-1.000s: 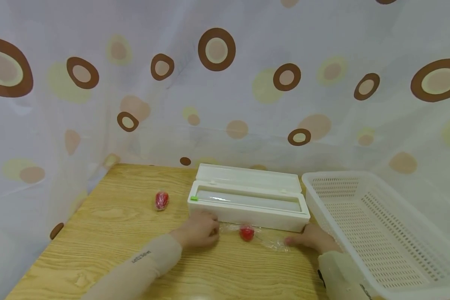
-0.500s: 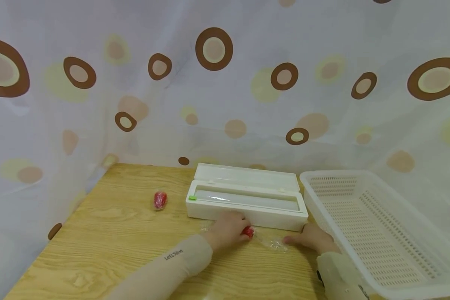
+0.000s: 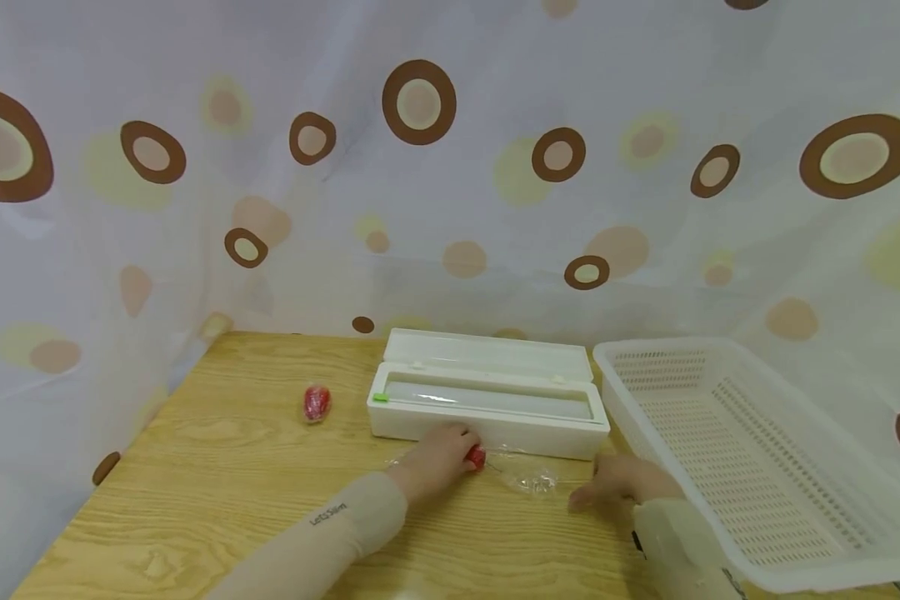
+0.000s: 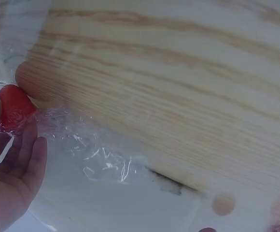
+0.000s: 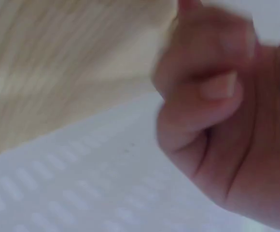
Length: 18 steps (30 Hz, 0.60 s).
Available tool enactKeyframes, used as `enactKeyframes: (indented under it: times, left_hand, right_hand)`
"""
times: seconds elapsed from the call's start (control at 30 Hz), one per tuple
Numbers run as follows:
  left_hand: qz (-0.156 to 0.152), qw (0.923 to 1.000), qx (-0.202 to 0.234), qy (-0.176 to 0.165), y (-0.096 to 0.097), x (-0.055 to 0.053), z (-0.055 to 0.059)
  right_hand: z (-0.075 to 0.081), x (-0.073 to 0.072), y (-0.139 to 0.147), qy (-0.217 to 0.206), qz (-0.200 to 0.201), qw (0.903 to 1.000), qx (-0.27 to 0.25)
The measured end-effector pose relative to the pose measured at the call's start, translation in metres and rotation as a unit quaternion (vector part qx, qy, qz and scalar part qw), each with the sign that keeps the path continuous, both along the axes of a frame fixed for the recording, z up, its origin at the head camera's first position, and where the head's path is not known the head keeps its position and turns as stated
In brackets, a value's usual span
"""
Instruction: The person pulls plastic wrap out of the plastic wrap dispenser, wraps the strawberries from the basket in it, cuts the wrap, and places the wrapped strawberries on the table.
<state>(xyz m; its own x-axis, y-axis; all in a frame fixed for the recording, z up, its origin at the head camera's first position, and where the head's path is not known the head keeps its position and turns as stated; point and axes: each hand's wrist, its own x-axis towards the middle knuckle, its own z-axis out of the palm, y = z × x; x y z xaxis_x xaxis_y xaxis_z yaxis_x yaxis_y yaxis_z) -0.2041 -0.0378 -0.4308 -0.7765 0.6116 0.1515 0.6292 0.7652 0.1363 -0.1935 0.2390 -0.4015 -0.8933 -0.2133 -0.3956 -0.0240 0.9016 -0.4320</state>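
A small red, fruit-like piece (image 3: 477, 457) lies in front of the white box, with clear cling film about it. My left hand (image 3: 437, 460) grips this piece between thumb and fingers; the left wrist view shows the hand (image 4: 14, 179) around its smooth red side (image 4: 15, 107), with crumpled film (image 4: 104, 159) trailing off. To the right, a loose end of film (image 3: 532, 480) spreads over the table. My right hand (image 3: 621, 479) is apart from that film, close to the basket. Its fingers are curled and nothing shows in them in the right wrist view, where the hand (image 5: 212, 101) is blurred.
The open white box (image 3: 487, 428) holds a film roll (image 3: 487, 401) and has a green slider (image 3: 380, 397). Another red piece wrapped in film (image 3: 317, 403) lies at the left. A white perforated basket (image 3: 832, 575) stands at the right. A patterned curtain (image 3: 465, 192) hangs behind.
My left hand has moved right onto the red piece and grips it, shifting it slightly left. My right hand, earlier at the film's right end, has come away from it.
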Motion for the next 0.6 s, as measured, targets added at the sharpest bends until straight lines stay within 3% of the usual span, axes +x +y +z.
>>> enactKeyframes:
  times: [0.13,0.33,0.47,0.6]
  left_hand:
    - [-0.015,0.9997,-0.01,0.016,-0.001,0.004,0.004]
    - [-0.023,0.999,-0.023,0.031,0.004,0.01,0.005]
    - [-0.016,0.9996,-0.015,0.016,0.005,0.012,0.007]
    - [-0.019,0.9997,0.011,-0.014,0.004,0.014,0.008]
  right_hand:
    - [0.01,0.005,-0.026,0.097,0.019,0.9944,0.036]
    - [0.019,0.012,-0.076,0.191,0.063,0.9795,0.014]
    - [0.006,0.017,-0.098,0.199,0.07,0.9776,-0.004]
    - [-0.012,0.019,-0.109,0.184,0.031,0.9824,-0.011]
